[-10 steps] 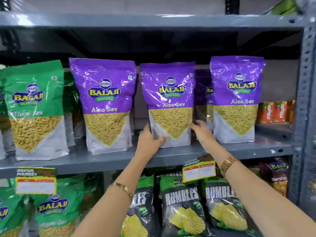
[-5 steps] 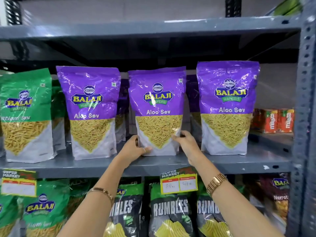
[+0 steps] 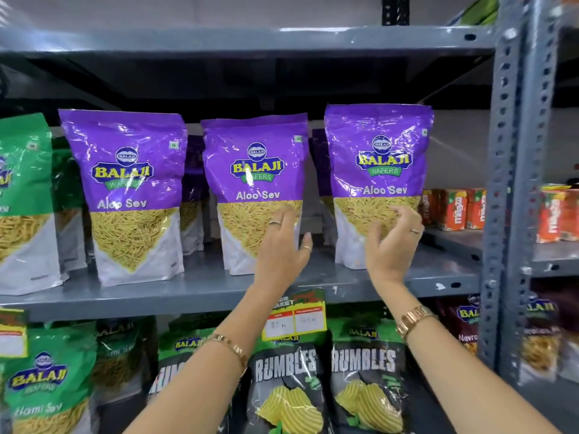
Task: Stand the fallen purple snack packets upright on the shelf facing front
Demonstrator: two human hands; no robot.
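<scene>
Three purple Aloo Sev packets stand upright and face front along the grey metal shelf (image 3: 200,292). The left packet (image 3: 125,195) stands alone, clear of both hands. The middle packet (image 3: 255,183) has a second purple packet close behind it, its top edge showing above. The left hand (image 3: 282,249) is raised in front of the lower right part of the middle packet, fingers spread and loosely extended, gripping nothing; whether the fingertips touch the film cannot be told. The right packet (image 3: 377,170) stands near the right upright of the rack. The right hand (image 3: 393,245) is in front of its lower part, fingers curled and open, holding nothing.

Judgement: the front row appears squared. The step in hand looks like attention passing to the right packet. The next move calls for a light two-sided hold low on that packet, to check that it sits flat and faces front. The purple packets behind the front row are partly hidden; their posture cannot be confirmed.

Surface: painted steel, flat, with bare room in front of the packets. Green packets (image 3: 25,198) stand at far left. Orange cartons (image 3: 454,208) sit further back at right. A price tag (image 3: 294,317) hangs on the shelf edge, with black crisp packets (image 3: 285,386) below.
</scene>
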